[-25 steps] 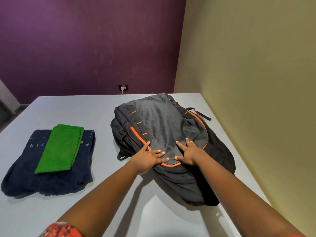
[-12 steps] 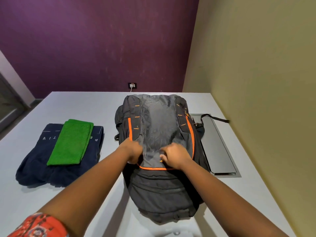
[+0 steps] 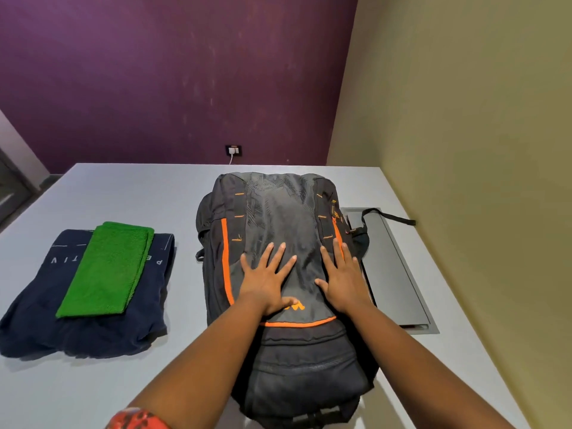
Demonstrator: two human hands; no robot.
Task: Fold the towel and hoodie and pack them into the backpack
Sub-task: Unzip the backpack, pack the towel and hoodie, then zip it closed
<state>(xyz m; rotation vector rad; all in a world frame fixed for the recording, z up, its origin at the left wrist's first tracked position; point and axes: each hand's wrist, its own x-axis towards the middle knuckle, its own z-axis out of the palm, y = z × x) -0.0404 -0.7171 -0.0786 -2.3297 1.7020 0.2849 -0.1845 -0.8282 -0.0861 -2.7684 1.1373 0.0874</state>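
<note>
We press both hands, left hand (image 3: 266,281) and right hand (image 3: 343,281), fingers (image 3: 280,252) spread flat, on the soft, limp backpack (image 3: 278,212); we judge the folded towel (image 3: 106,270) and hoodie (image 3: 40,320) left of it light, best lifted from beneath.

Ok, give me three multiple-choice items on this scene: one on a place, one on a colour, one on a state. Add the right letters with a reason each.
1. Where does the green towel lie?
A. on the folded navy hoodie
B. inside the backpack
C. on the floor

2. What colour is the backpack's piping?
A. yellow
B. orange
C. white

3. How are the two hands placed?
A. both lifting the towel
B. both flat on the backpack
C. one on the hoodie, one in the air

Answers:
1 A: the towel rests on top of the hoodie, left of the backpack on the table.
2 B: orange lines edge the grey front panel.
3 B: left hand and right hand lie with straight fingers on the panel.
</note>
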